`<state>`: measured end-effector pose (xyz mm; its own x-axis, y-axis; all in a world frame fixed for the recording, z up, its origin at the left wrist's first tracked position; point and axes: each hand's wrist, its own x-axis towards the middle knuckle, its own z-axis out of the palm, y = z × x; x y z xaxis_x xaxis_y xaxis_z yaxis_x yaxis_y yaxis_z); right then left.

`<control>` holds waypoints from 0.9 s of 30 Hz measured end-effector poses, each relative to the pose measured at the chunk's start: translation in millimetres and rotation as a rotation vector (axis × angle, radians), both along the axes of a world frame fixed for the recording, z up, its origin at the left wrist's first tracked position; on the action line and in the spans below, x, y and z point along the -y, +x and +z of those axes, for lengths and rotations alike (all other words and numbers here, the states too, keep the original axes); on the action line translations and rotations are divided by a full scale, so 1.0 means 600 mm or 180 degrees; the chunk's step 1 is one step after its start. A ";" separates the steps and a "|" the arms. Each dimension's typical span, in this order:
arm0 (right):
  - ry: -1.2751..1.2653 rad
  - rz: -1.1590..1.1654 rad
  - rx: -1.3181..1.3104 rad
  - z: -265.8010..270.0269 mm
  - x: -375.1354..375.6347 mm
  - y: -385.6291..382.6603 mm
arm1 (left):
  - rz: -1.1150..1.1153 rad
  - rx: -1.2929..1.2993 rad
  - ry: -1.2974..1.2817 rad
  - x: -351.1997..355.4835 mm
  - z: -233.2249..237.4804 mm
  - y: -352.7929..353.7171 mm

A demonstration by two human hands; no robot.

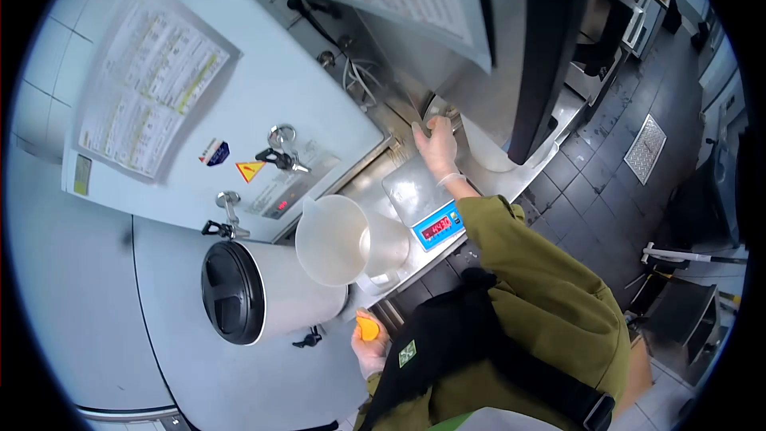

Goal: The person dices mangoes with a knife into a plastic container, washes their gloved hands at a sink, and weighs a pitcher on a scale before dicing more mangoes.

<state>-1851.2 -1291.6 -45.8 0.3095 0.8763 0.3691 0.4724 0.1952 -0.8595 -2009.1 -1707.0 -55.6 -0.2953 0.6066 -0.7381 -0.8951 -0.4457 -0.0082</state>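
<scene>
"Orange object [367, 329], left side: how is it placed, and among what?"

"It is held in the left hand [375, 347], but by size the pale machine [319, 116] comes first. It is set beyond both hands, and its taps [226, 211] are faced outward, presumably so that they can be reached from the person's side."

"And nearer?"

"A white dispenser [299, 283] with a black lid [231, 291] is stood upright just beyond the left hand. Beside it, between the hands, a translucent jug [323, 239] is stood with its mouth uncovered (whether it is filled cannot be told)."

"What of the scale [411, 195]?"

"It is placed just beside the right wrist, its display [440, 228] turned toward the person, likely so that the red digits can be read."

"Is anything held by the right hand [439, 148]?"

"Nothing can be made out. It is half spread, fingertips apart, near a round metal rim [439, 106]."

"And by the left?"

"Its fingers are curled around the orange object, apparently so that it is secured while the other hand is stretched out."
</scene>
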 end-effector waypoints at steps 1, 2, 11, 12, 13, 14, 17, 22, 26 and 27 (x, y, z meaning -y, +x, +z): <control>0.0027 -0.0077 -0.0054 -0.001 -0.005 -0.003 | -0.0038 -0.0133 -0.0006 -0.001 0.005 0.003; 0.0047 -0.0147 -0.0105 -0.002 -0.010 -0.005 | 0.0003 -0.0128 -0.0005 -0.003 0.010 0.008; -0.0162 -0.0131 -0.0278 0.009 -0.027 -0.003 | 0.0226 0.0032 0.0014 -0.017 0.036 0.028; -0.0211 -0.0126 -0.0264 0.013 -0.026 -0.002 | 0.0233 0.0061 0.0006 -0.017 0.037 0.029; -0.0262 -0.0122 -0.0250 0.014 -0.025 -0.001 | 0.0241 0.0088 -0.0004 -0.016 0.037 0.029; -0.0240 -0.0125 -0.0252 0.014 -0.025 -0.002 | 0.0163 0.0031 0.0074 -0.011 0.028 0.025; -0.0196 -0.0137 -0.0271 0.013 -0.027 -0.003 | 0.0211 0.0116 0.0074 -0.007 0.019 0.019; -0.0213 -0.0098 -0.0277 0.022 -0.025 -0.001 | 0.0326 0.0230 0.0103 -0.009 0.027 0.025; -0.0181 -0.0056 -0.0269 0.016 -0.028 -0.003 | 0.0308 0.0106 -0.0057 -0.004 0.019 0.023; -0.0198 -0.0053 -0.0271 0.016 -0.028 -0.004 | 0.0310 0.0098 -0.0043 -0.004 0.020 0.024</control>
